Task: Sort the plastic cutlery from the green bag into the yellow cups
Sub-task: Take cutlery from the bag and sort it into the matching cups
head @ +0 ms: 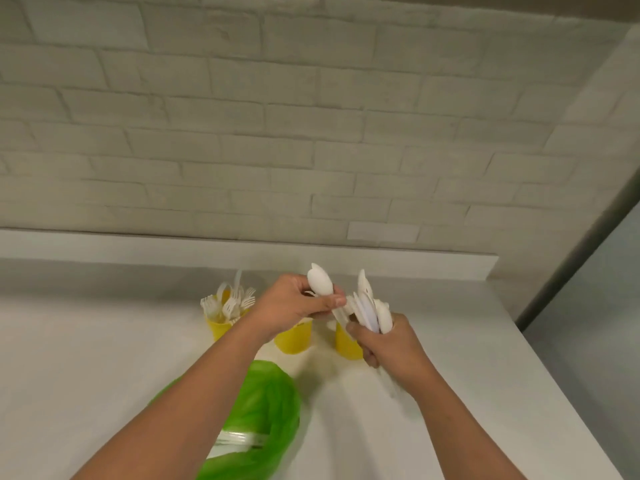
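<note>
White plastic spoons [372,311], glossy, fanned in right hand [391,344]

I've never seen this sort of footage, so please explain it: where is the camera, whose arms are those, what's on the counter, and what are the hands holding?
There is no machine here. One camera, worn on a person's head, looks down at their own two bare arms. On the white counter stand three yellow cups. The left cup holds forks. The middle cup and right cup are partly hidden behind the hands. Nearer lies a green bag with white cutlery showing inside. The left hand pinches a spoon. The right hand grips a bundle of white cutlery. Behind is a brick wall.
</note>
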A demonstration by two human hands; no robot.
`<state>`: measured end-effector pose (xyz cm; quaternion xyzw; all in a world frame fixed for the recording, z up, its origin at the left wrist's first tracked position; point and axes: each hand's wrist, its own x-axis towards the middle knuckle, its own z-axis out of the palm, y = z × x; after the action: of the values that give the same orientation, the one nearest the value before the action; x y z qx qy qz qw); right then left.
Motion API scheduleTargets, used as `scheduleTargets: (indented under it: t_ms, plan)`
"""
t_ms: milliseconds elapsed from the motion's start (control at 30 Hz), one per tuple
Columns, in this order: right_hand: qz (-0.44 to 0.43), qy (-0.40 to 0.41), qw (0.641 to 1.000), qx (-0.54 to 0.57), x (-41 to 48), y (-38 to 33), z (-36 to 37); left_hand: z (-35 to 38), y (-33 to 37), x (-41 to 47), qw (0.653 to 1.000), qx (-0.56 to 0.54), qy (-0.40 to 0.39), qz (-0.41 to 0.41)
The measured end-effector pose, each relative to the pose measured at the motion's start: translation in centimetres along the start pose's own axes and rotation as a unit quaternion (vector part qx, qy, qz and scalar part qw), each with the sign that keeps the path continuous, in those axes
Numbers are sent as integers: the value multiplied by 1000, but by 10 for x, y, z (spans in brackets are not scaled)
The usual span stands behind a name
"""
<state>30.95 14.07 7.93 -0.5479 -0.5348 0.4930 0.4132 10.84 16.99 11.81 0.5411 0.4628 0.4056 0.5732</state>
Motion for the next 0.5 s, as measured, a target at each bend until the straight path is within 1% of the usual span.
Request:
scheduleTargets:
  t_ms: [33,100,167,267,333,400,433,500]
  plan:
    - [8,13,1000,24,6,4,-10,4,0,10,1000,9,15,12]
    - [20,43,996,73,15,13,-28,12,-3,28,994,63,76,43]
    - [33,70,992,104,20,18,-43,21,-5,46,977,146,140,72]
    - [46,88,988,115,27,25,-60,35,-5,70,948,230,192,102]
    - [51,95,988,113,34,31,-67,42,-10,86,942,244,205,102]
    - [60,104,986,119,39,38,-70,47,-15,99,941,260,198,88]
    - [64,105,985,123,41,40,-69,49,-17,103,935,287,190,83]
    - [66,99,983,137,43,42,-68,54,-21,110,907,383,160,77]
